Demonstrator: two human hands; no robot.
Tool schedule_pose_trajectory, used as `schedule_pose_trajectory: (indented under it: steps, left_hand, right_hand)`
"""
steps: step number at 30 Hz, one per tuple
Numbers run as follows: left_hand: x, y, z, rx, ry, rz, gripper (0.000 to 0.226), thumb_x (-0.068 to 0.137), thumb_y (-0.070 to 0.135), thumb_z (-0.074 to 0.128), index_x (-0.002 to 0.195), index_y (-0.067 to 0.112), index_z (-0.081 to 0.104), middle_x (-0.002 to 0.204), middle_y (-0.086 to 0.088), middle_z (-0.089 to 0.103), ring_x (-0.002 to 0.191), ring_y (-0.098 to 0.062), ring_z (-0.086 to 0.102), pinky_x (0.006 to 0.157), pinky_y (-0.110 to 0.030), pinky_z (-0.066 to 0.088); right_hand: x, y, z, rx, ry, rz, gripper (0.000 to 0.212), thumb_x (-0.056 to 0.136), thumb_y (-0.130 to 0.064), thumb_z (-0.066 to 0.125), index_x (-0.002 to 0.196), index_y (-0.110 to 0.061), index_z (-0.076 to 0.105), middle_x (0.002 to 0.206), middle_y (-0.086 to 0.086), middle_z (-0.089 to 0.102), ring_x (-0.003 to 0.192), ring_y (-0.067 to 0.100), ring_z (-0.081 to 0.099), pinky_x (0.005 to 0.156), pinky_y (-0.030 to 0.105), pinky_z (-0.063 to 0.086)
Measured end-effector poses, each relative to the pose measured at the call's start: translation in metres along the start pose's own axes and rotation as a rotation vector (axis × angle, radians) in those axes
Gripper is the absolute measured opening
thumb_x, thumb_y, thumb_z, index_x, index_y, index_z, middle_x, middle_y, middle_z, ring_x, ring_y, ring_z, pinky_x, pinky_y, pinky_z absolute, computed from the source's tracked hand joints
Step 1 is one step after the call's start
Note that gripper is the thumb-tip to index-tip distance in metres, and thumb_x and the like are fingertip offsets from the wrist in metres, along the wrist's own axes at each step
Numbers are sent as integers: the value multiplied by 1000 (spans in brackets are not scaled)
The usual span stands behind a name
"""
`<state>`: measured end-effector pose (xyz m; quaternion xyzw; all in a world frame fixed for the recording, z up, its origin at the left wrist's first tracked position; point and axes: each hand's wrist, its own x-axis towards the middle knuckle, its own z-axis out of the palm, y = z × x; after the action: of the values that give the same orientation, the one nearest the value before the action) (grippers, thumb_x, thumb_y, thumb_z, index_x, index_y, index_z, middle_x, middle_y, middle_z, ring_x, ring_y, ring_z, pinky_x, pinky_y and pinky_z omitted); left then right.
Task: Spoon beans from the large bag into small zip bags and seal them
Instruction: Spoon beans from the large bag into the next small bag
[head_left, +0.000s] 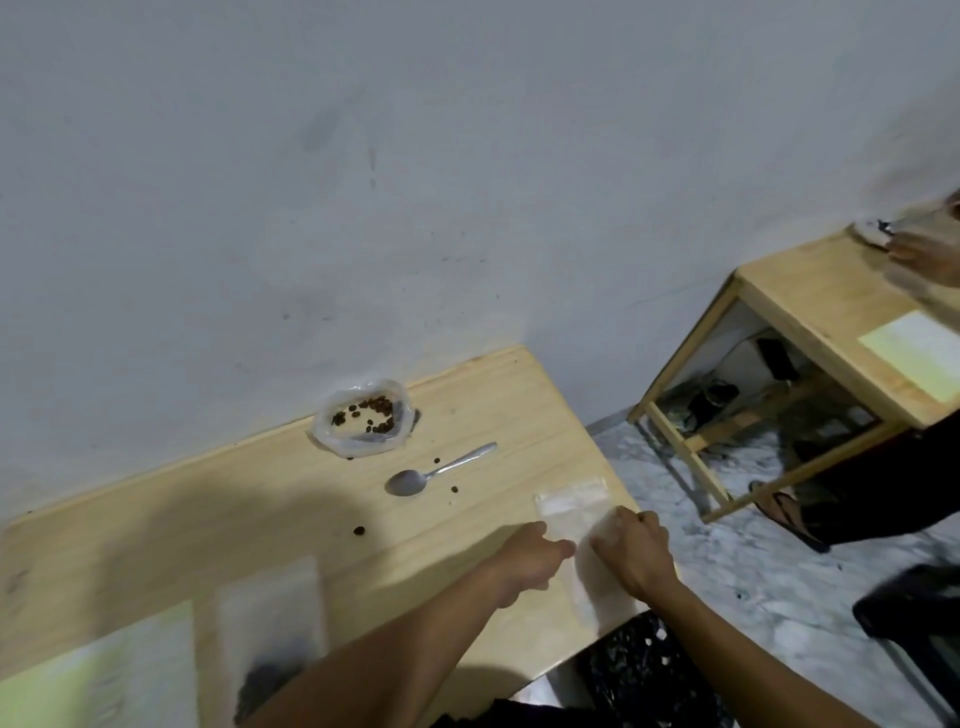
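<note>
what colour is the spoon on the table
Silvery grey: the shiny metal spoon shows best in the head view.

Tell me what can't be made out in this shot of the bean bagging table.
Head view only:
- Small zip bag: left hand and right hand cover it; contents and seal unclear.
- Filled bag near the bottom edge: motion-blurred, partly behind the left forearm.
- Second person's hand: cut by the right edge, blurred.

Ahead of the left grip (530, 564), bare tabletop (260, 499) runs to the spoon (439, 470) and, past it, the open bean bag (363, 418) against the wall (467, 182). Loose beans (358, 530) dot that path. Left of it lies a filled zip bag (270, 634). The right grip (631, 553) sits at the tabletop's edge, open floor (753, 582) beyond.
</note>
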<state>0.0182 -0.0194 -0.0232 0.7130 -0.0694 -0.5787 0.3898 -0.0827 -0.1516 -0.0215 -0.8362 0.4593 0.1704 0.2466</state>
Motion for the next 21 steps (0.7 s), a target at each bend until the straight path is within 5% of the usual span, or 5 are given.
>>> schedule_pose_trajectory:
  steps: [3,6,10,15,21]
  left_hand:
    - [-2,-2,0,-58,7,13,75,92,33,58,154,15,20,105,2,57,99,-18,59,79,-26,49]
    - [-9,-2,-4,-56,106,80,59,92,30,57,145,19,33,110,2,56,97,-16,56,81,-27,48]
    - [-28,9,-23,-178,401,272,8,94,27,57,99,21,54,98,2,62,81,-10,55,65,-20,41]
    - [-69,26,-79,-286,540,505,9,95,18,56,87,19,55,82,1,70,70,-3,60,65,-15,43]
    - [-111,15,-155,-68,517,602,11,95,19,60,86,25,60,75,4,69,78,-12,66,77,-28,47]
  right_hand:
    - [0,1,-2,105,22,4,55,94,-34,56,141,-13,39,136,15,44,127,36,43,101,40,40]
    - [-1,-4,-7,271,114,-28,41,93,-33,61,125,-11,49,124,15,52,114,35,52,92,40,45]
    - [-15,-36,-24,625,141,-152,22,94,-27,60,96,-8,49,84,4,51,73,19,51,66,34,42]
    - [-34,-86,-39,855,-43,-367,21,94,-23,62,82,-10,52,80,4,53,75,18,51,72,34,43]
    - [-57,-151,-51,899,-259,-569,17,95,-26,63,95,-14,76,95,12,73,80,14,65,73,32,52]
